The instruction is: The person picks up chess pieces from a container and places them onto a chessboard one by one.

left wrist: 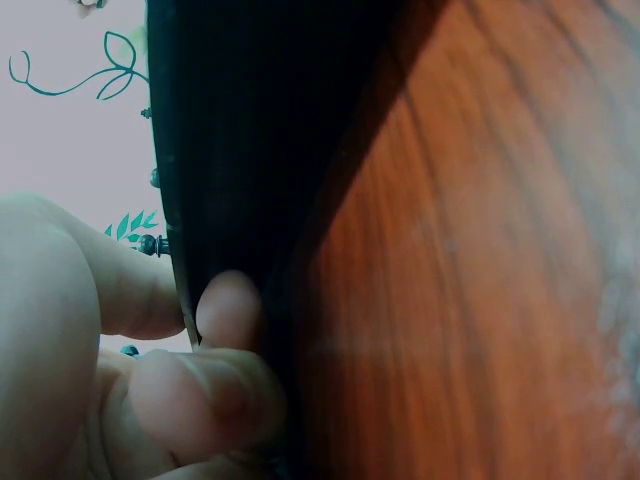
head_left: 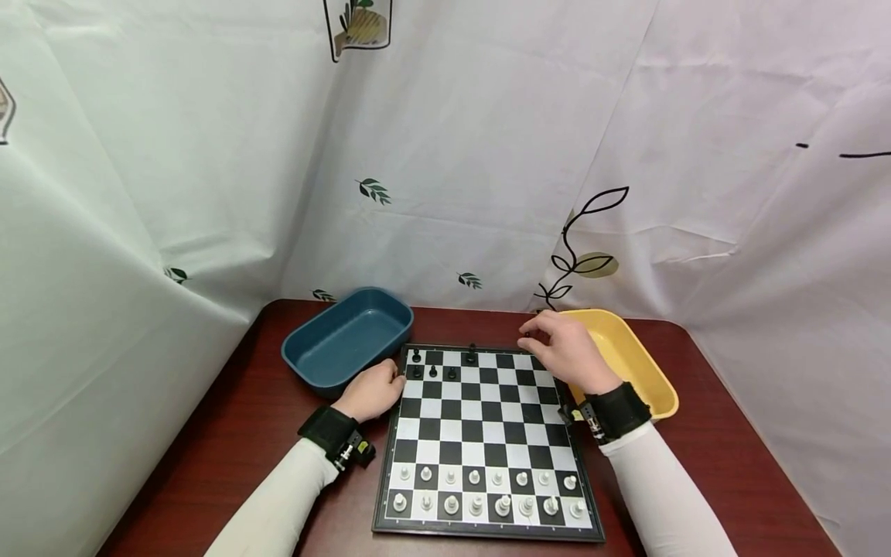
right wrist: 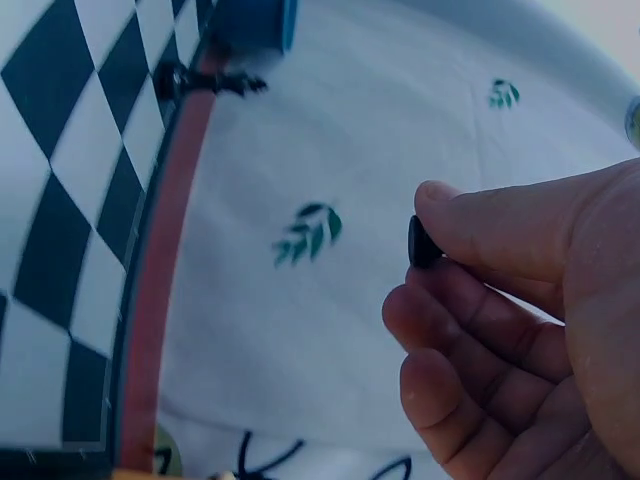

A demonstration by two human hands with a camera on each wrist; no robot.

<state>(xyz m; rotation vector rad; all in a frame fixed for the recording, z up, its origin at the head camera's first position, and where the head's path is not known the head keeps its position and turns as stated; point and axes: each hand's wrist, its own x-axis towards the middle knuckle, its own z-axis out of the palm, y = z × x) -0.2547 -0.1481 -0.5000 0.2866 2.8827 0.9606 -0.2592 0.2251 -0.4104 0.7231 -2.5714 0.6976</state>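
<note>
A chessboard (head_left: 482, 433) lies on the table, white pieces (head_left: 476, 506) in two rows along the near side. Several black pieces (head_left: 433, 371) stand at its far left, and a taller black piece (head_left: 471, 354) on the far row. My right hand (head_left: 567, 352) is above the far right corner, pinching a small black chess piece (right wrist: 422, 243) between thumb and fingers; the fingers hide most of it. At the board's far left edge, my left hand (head_left: 372, 391) grips the rim, its fingertips (left wrist: 230, 310) against the dark side.
A blue tray (head_left: 295, 348) stands left of the board, close to the left hand. On the right, a yellow tray (head_left: 664, 387) sits partly behind the right hand and wrist. A white patterned curtain (head_left: 445, 193) hangs behind the reddish-brown table (head_left: 209, 472).
</note>
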